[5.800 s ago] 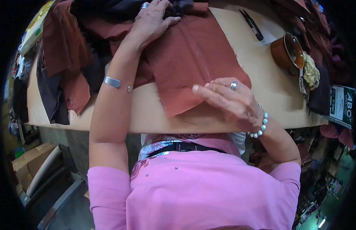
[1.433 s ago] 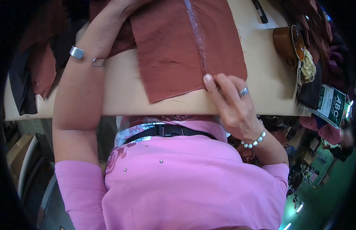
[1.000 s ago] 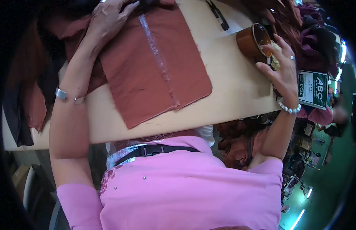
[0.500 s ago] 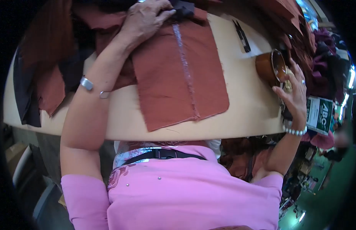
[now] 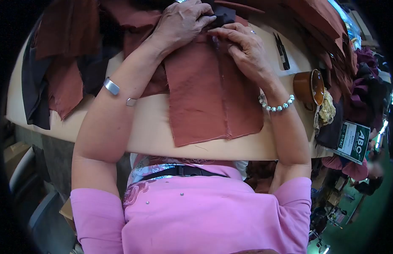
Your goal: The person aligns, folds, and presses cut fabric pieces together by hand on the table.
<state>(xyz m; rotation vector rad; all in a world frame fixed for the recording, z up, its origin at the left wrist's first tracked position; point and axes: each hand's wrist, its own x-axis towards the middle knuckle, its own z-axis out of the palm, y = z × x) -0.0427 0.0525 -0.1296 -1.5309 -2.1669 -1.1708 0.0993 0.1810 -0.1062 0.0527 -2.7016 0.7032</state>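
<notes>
A rust-brown fabric panel (image 5: pixel 196 97) lies on the pale table (image 5: pixel 158 131), a seam with faint shiny marks running down it. At its top edge my left hand (image 5: pixel 183 21) presses on the cloth, fingers curled together beside a dark fabric piece (image 5: pixel 224 15). My right hand (image 5: pixel 245 46) is just to the right, thumb and fingers drawn together over the top of the seam; what lies between its fingertips is too small to make out. To the right stands a brown cup (image 5: pixel 302 86), with a crumpled cream-coloured wad (image 5: pixel 326 109) beside it.
Black thread snips (image 5: pixel 282 51) lie above the cup. Rust and dark cloth pieces (image 5: pixel 65 89) hang over the table at left. More cloth (image 5: pixel 327 25) is heaped at upper right, above a green and white ABC package (image 5: pixel 353 142). Another person (image 5: pixel 356 169) is at far right.
My right hand has moved left from the cup and the wad to the top of the seam. My left hand stays at the cloth's top. The seam's shiny streak looks fainter, and the view has shifted.
</notes>
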